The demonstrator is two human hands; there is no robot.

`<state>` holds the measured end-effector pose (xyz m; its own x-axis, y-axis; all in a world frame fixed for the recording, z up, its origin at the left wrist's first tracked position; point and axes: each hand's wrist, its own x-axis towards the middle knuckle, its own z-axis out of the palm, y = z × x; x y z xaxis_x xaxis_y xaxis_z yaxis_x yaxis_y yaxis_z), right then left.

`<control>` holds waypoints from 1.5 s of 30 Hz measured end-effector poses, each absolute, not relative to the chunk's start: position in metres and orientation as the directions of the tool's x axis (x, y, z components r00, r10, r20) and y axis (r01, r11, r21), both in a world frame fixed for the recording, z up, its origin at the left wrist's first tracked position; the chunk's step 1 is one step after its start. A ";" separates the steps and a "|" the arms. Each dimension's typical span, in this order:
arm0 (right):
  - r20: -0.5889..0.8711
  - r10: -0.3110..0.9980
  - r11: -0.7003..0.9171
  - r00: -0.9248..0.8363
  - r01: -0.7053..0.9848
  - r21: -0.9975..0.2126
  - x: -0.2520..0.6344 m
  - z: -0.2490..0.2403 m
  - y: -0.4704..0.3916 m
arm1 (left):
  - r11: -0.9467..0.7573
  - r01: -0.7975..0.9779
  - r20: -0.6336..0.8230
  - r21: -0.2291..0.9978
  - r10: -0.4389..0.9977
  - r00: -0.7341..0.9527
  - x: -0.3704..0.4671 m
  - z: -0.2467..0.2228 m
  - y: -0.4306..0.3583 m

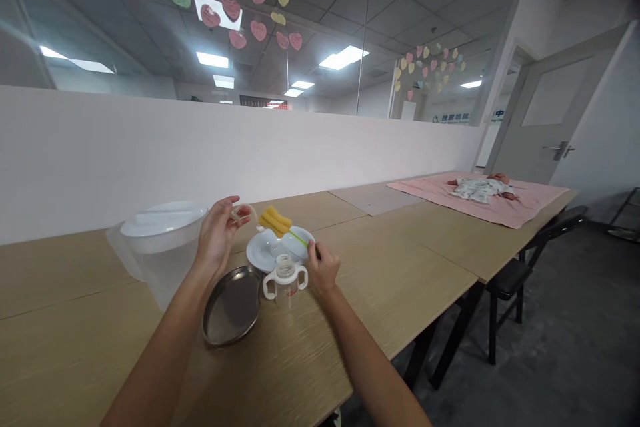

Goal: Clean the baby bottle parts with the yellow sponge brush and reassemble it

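Table, lower half of frame. On it: pitcher, left; tray, right of pitcher; bottle, lower centre, right of tray; dishes, behind bottle; cloth, far right end, doll upon it. Chair: beside table, right.

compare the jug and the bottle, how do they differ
The jug is much bigger; the bottle is small.
The jug has its white lid on, while the bottle's mouth is open.
The jug's body is cloudy and looks plain; the bottle's is clear, with red print and two white handles.
Both stand upright on the table.
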<state>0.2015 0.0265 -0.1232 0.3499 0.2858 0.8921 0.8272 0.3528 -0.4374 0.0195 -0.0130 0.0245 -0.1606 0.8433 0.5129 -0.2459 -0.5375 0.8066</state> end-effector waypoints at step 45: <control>0.888 0.382 0.410 0.256 0.814 -0.411 0.202 -0.128 0.025 | -0.308 -0.345 0.311 0.887 0.949 -0.050 0.016 0.024 -0.008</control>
